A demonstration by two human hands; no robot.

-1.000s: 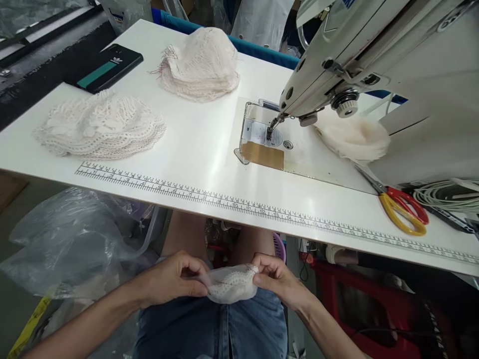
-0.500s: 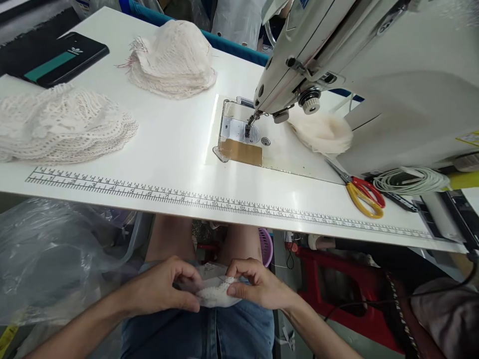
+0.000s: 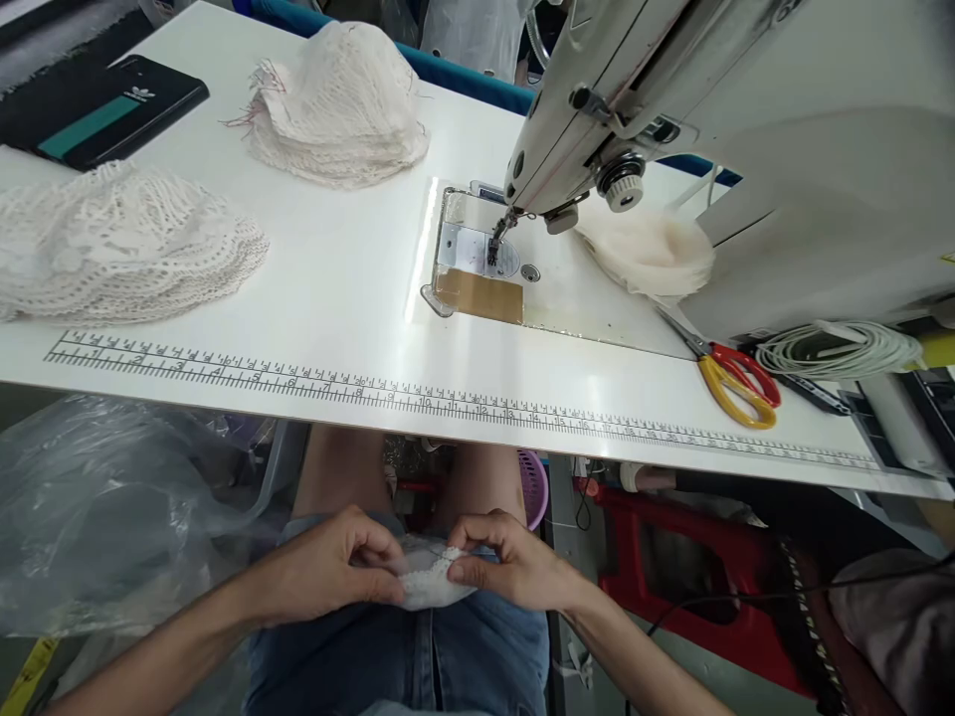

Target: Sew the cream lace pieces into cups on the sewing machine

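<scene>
Shines brightly off the white tabletop (image 3: pixel 335 268), with glare beside the machine bed (image 3: pixel 574 310) and near the printed ruler (image 3: pixel 448 404). Falls dim below, glinting on the plastic bag (image 3: pixel 111 497). Stretches toward the edges, looks soft at the held cloth (image 3: pixel 429 585)

Sits with bare thighs (image 3: pixel 343 472) slightly parted, pointing forward. Brings the left forearm (image 3: pixel 171 636) in from the lower left and the right forearm (image 3: pixel 634 641) from the lower right, both bare, slanting up toward the middle. Keeps each wrist nearly straight. Holds the left hand (image 3: pixel 320 569) low over the lap, knuckles uppermost, bending the index finger (image 3: pixel 380 542) above an extended thumb (image 3: pixel 373 587) in a pinch, with a small gap showing nearer the palm. Faces it with the right hand (image 3: pixel 518 569), just beside and level, arching the forefinger (image 3: pixel 481 530) over a nearly straight right thumb (image 3: pixel 477 574), likewise pinching. Tucks the remaining fingers behind, mostly out of sight.
</scene>
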